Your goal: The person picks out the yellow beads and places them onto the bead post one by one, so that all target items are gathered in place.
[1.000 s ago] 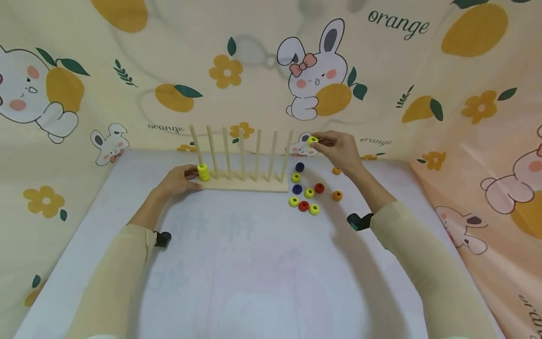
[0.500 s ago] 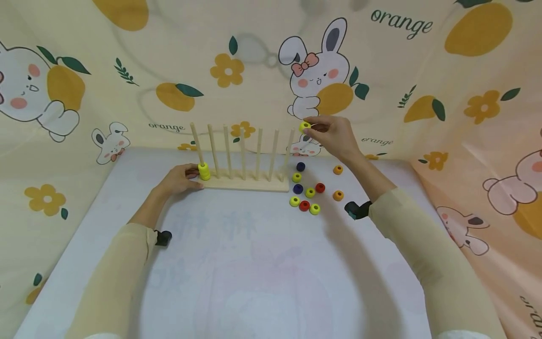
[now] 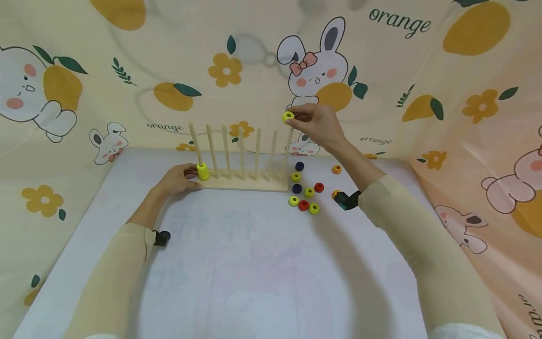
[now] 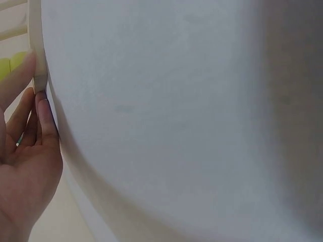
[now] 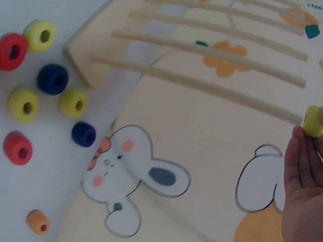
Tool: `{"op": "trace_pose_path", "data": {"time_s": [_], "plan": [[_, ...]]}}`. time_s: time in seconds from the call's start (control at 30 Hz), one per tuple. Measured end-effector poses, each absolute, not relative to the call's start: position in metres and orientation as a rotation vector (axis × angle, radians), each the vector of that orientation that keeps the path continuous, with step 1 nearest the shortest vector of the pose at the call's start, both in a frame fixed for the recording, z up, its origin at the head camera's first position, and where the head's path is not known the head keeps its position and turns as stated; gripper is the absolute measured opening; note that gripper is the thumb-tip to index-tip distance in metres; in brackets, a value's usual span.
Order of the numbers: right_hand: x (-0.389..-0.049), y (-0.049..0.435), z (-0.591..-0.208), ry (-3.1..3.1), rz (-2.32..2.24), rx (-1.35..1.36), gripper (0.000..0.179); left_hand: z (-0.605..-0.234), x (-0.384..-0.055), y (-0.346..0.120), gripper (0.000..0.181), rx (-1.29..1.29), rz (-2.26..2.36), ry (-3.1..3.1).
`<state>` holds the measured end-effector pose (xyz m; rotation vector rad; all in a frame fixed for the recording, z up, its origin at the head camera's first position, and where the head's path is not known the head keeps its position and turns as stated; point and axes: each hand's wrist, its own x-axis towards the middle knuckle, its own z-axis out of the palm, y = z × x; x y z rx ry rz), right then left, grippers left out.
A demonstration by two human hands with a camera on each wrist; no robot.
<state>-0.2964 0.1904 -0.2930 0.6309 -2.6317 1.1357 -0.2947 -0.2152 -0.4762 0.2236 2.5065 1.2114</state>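
A wooden peg rack [image 3: 245, 185] with several upright pegs stands at the back of the table. Yellow beads [image 3: 203, 172] are stacked at the bottom of its leftmost peg. My left hand [image 3: 175, 181] grips the rack's left end; in the left wrist view its thumb and fingers [image 4: 46, 118] lie at the corner of the base. Up at the tip of the rightmost peg, my right hand [image 3: 319, 123] pinches a yellow bead [image 3: 288, 117]. The right wrist view has this bead [image 5: 312, 121] beside the peg tip; whether the peg enters its hole I cannot tell.
Loose beads lie right of the rack: yellow [image 3: 314, 208], red [image 3: 303, 205], dark blue [image 3: 297, 188] and orange [image 3: 336, 169]. One orange bead is partly hidden by the right wrist camera [image 3: 347, 200]. A patterned cloth [image 3: 254, 28] rises behind the table.
My right hand has carried the yellow bead up and to the left, from beside the rack to the rightmost peg's tip. The left hand and the rack have stayed in place.
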Motion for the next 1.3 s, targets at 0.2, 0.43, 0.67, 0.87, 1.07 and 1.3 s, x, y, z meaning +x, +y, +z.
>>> {"op": "trace_pose_path", "data": {"time_s": [0.2, 0.43, 0.67, 0.87, 1.07, 1.3], "plan": [[-0.299, 0.17, -0.286, -2.636, 1.144, 0.681, 0.034, -0.476, -0.295, -0.215, 0.076, 0.22, 1.207, 2.516], [-0.303, 0.152, -0.283, -2.63, 1.187, 0.725, 0.033, -0.476, -0.296, -0.214, 0.077, 0.232, 1.193, 2.525], [-0.305, 0.131, -0.279, -2.598, 1.29, 0.783, 0.03, -0.471, -0.295, -0.213, 0.077, 0.213, 1.182, 2.534], [-0.307, 0.113, -0.281, -2.563, 1.335, 0.846, 0.028, -0.47, -0.296, -0.213, 0.077, 0.207, 1.189, 2.525], [-0.308, 0.092, -0.284, -2.552, 1.356, 0.882, 0.026, -0.472, -0.294, -0.214, 0.077, 0.221, 1.21, 2.517], [-0.309, 0.066, -0.281, -2.581, 1.384, 0.912, 0.029, -0.477, -0.295, -0.216, 0.076, 0.25, 1.232, 2.509]]}}
